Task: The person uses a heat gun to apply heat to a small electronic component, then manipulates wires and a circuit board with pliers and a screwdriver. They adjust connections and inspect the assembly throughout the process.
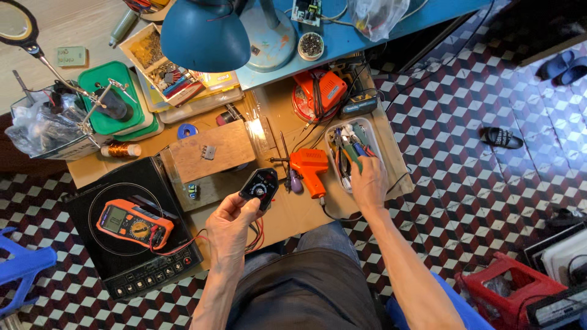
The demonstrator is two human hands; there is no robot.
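While the left hand (pixel 229 223) pinches a small black dial part (pixel 259 186) just above the lap, wires trailing below it, the right hand (pixel 369 182) is dipped into the white tool tray (pixel 380 145), fingers closed on what looks like a green-handled tool (pixel 353 153). Tool-picking step, I'd say; next comes lifting it clear of its neighbours. Beyond, the orange solder gun (pixel 310 168) lies idle.
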